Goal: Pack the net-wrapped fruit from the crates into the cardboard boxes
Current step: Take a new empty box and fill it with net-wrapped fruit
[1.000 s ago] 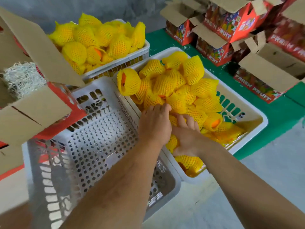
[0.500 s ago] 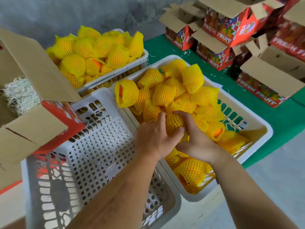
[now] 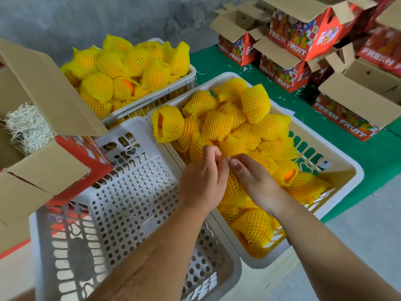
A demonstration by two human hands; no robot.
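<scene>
A net-wrapped fruit [image 3: 235, 185] sits between both hands over the right crate [image 3: 338, 192], mostly hidden by them. The left hand [image 3: 200, 185] and right hand [image 3: 256, 181] curl their fingers [image 3: 236, 165] round it, pinching the net's top edge. More wrapped fruit fills this crate and the far crate [image 3: 173, 92]. The open cardboard box [image 3: 43, 174] at left is cut off by the frame.

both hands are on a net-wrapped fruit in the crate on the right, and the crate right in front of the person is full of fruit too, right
Not quite. The head view shows both hands, left hand and right hand, on a net-wrapped fruit in the right crate, but the near crate holds no fruit.
</scene>
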